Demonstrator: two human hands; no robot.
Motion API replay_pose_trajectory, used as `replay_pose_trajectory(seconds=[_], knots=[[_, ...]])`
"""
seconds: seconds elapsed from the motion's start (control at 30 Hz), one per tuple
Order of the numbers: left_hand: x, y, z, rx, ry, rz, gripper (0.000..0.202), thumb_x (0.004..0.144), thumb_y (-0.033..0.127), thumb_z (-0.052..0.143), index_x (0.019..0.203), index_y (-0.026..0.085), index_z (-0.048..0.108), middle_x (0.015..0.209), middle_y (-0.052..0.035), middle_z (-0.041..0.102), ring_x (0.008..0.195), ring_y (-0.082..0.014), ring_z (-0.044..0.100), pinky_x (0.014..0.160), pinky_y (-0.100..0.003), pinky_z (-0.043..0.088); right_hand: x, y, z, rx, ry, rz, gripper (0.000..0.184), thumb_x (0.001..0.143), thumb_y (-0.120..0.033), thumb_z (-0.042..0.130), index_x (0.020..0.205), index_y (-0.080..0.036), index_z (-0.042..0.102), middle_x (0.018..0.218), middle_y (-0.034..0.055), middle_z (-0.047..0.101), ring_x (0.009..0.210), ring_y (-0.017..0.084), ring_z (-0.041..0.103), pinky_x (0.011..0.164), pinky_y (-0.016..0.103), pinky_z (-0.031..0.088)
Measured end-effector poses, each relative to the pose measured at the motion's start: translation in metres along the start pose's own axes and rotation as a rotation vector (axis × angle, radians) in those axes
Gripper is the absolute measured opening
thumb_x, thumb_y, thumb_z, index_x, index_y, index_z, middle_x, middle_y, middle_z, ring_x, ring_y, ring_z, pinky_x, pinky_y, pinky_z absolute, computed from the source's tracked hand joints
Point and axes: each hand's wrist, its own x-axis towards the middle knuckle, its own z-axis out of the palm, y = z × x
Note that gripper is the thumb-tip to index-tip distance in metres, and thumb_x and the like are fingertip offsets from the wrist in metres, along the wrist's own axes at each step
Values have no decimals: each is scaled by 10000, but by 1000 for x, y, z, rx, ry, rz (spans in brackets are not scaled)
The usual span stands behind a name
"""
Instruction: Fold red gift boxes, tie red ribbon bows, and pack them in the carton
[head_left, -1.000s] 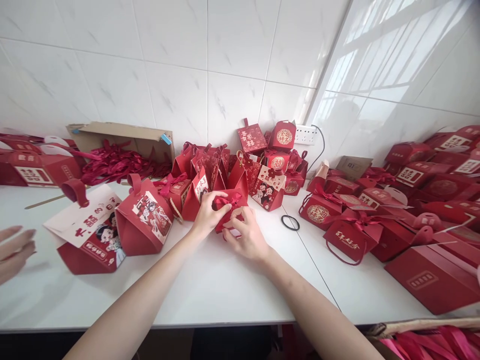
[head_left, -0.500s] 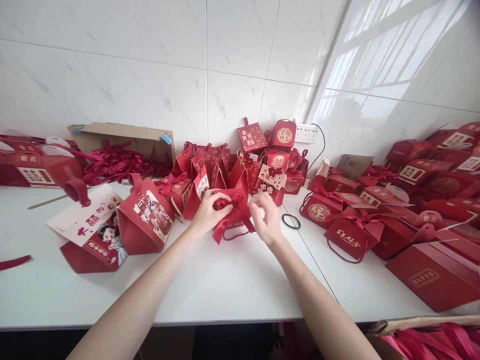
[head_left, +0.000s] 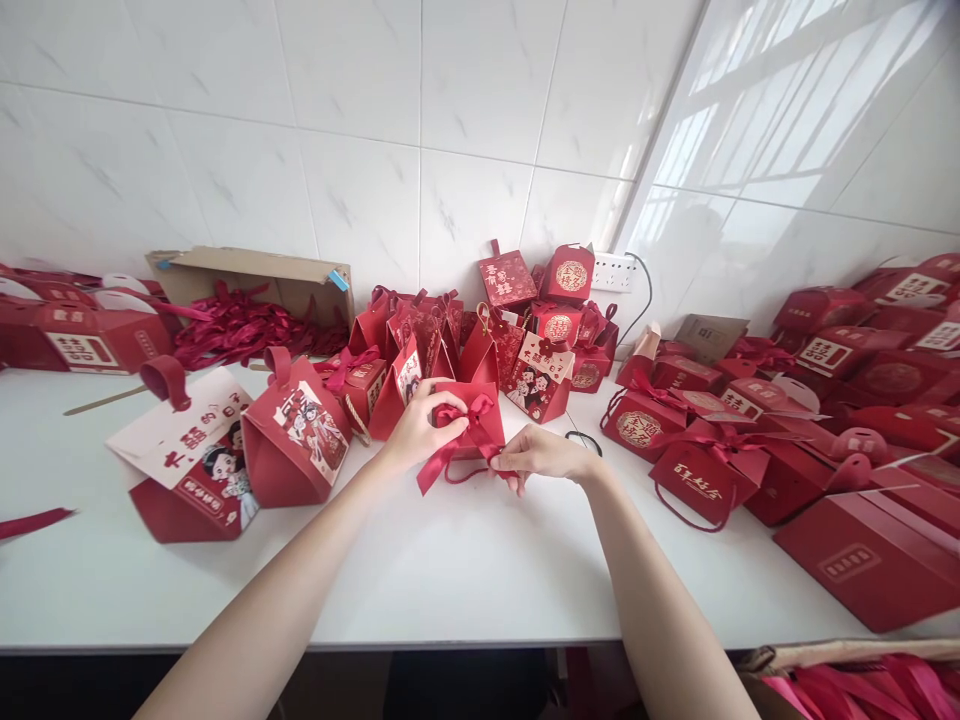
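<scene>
Back and sides, mostly red

Open brown cardboard carton point(head_left: 259, 264) back left, dark-red satin ribbons point(head_left: 240, 325) heaped at its mouth. White plastic power strip point(head_left: 609, 272) against white marbled tile wall point(head_left: 360, 180), thin black cable point(head_left: 649, 290) curving down. Black ring point(head_left: 592, 440) on white tabletop point(head_left: 420, 570), partly hidden. Red paper gift boxes point(head_left: 836, 350) piled far right.

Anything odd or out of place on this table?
Two slight oddities: a black ring, partly hidden by the right hand, looks stray among red boxes; and a lone ribbon strip lies at the picture's left edge, apart from the ribbon pile. I see no spill or clear damage.
</scene>
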Motion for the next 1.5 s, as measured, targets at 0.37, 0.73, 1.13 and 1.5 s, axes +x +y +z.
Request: replay_pose_trajectory(seconds=[0.37,0.73,1.13,1.5], knots=[[-1,2,0,-35,-15,-8,72,707,270,612,723,200,622,1024,-44,485,1037,-211,520,931,-354,425,5,3,-1,-98,-31,-10,243,754,-347,602,751,-130,711,589,-9,579,559,76,530,569,198,467],[-1,1,4,-18,30,-23,58,709,251,614,735,200,623,1006,-33,472,982,-194,539,942,-358,420,-4,-7,5,-182,-502,256,734,655,-698,562,1077,-99,614,568,-1,616,384,65,507,452,195,420],[-4,3,7,37,78,26,33,721,219,623,745,199,634,1060,-47,468,1082,-217,503,1006,-383,375,9,-24,65,61,-545,144,810,695,-771,337,1226,-165,421,634,-24,587,390,108,569,347,195,424],[-6,4,8,58,75,38,25,715,196,623,735,199,637,1106,-56,462,1154,-233,457,1056,-400,318,28,-17,74,236,-20,143,257,916,-286,360,770,-153,525,535,-58,496,333,83,539,277,163,374]])
